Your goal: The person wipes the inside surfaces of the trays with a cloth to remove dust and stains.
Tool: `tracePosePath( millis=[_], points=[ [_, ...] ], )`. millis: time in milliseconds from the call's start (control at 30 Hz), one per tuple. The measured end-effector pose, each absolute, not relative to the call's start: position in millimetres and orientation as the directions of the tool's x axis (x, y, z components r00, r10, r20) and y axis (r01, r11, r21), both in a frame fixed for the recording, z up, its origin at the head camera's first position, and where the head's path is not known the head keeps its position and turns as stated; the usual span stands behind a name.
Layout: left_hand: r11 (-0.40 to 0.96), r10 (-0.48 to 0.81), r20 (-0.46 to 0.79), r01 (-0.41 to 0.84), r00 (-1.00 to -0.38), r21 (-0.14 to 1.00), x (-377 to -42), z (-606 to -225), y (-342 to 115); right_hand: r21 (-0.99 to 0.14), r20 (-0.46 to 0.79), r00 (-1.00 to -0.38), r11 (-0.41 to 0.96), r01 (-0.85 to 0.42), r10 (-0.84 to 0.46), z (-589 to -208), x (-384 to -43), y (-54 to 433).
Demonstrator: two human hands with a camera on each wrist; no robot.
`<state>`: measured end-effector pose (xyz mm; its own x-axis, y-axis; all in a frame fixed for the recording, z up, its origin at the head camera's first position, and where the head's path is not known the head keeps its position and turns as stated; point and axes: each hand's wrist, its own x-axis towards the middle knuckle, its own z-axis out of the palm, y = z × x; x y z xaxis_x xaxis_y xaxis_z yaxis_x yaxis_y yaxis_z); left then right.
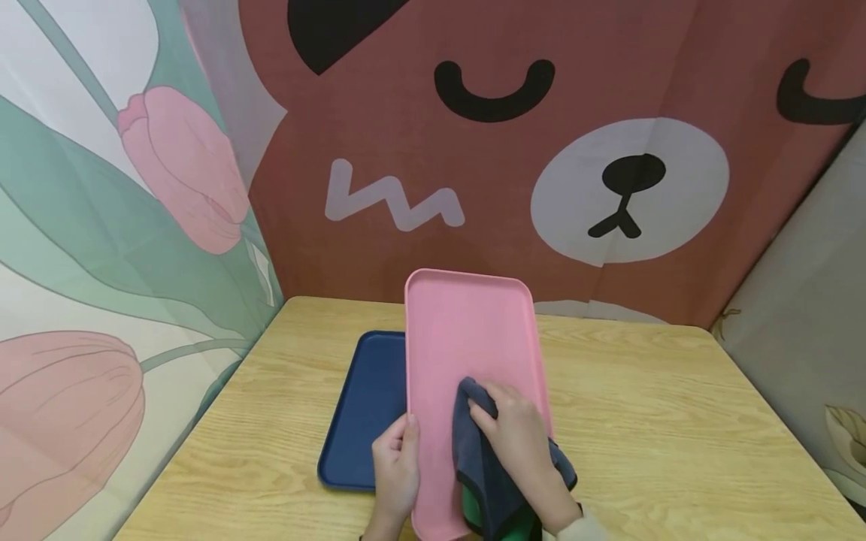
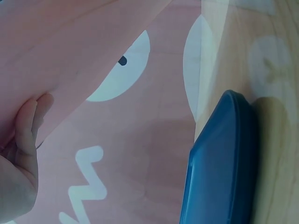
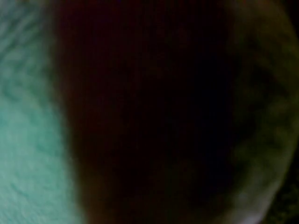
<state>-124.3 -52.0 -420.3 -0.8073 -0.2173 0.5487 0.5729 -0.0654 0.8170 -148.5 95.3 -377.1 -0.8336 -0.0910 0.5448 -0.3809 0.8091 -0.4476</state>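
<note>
In the head view a pink tray (image 1: 460, 323) is held up, tilted toward the camera. My left hand (image 1: 397, 467) grips its left edge, thumb on the front; the left wrist view shows fingers (image 2: 25, 121) of that hand against the underside. A dark grey-blue cloth (image 1: 480, 466) with a green side (image 1: 471, 508) hangs over the tray's lower right. Bunched in my right hand (image 1: 519, 436), it lies against the tray's face. The right wrist view is mostly dark, with green fabric (image 3: 28, 149) close to the lens at the left.
A dark blue tray (image 1: 365, 413) lies flat on the wooden table (image 1: 649, 421), partly behind the pink one. A printed bear curtain (image 1: 494, 165) stands at the table's far edge, and a tulip-patterned curtain (image 1: 176, 173) is on the left.
</note>
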Motion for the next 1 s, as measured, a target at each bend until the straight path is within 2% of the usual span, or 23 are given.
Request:
tracePosePath(
  millis=[200,1000],
  points=[
    [-0.048,-0.233,0.585,0.61,-0.777,0.791,-126,-420,-54,-0.438,0.56,-0.826,0.821,-0.366,-0.07,-378,-153,103],
    [-0.029,-0.232,0.633,0.656,-0.739,0.755,-124,-414,-59,-0.481,0.443,-0.895,0.856,-0.189,0.051,-387,-163,137]
  ],
)
